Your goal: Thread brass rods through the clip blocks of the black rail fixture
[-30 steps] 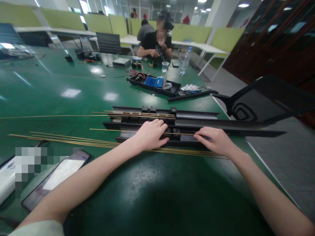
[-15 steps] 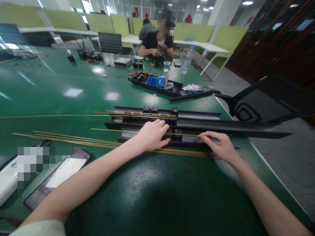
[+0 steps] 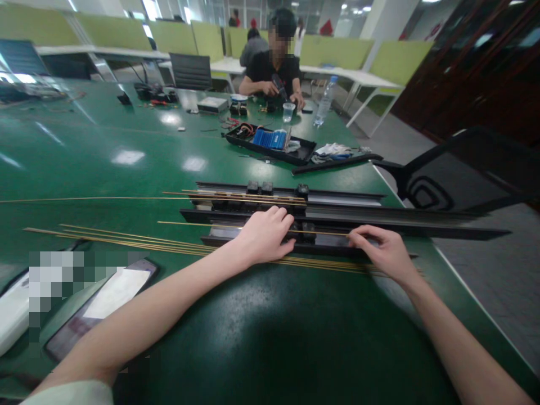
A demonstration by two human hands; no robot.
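My left hand [image 3: 270,233] rests over the nearest black rail [image 3: 324,247], its fingers curled over small black blocks [image 3: 309,232] in the channel; what it grips is hidden beneath it. A thin brass rod [image 3: 189,223] runs left to right under that hand and over the blocks. At the rod's right end, my right hand [image 3: 379,247] pinches it between thumb and fingertips. Behind are more black rails [image 3: 405,221] with blocks and several thin rods [image 3: 270,198] lying on top. Several brass rods [image 3: 135,240] lie on the green table along the near side of the rails.
A phone [image 3: 101,309] and a white object [image 3: 17,315] lie at the left. Beyond the rails are a black tray [image 3: 295,154] with blue parts, gloves [image 3: 333,152], a cup [image 3: 288,112] and a bottle [image 3: 325,104]. A person [image 3: 274,73] holds a tool across the table.
The camera view has shifted slightly. Both hands keep nearly the same places at the rail and rod. Across the table, the person's one hand has come down from the face to the table.
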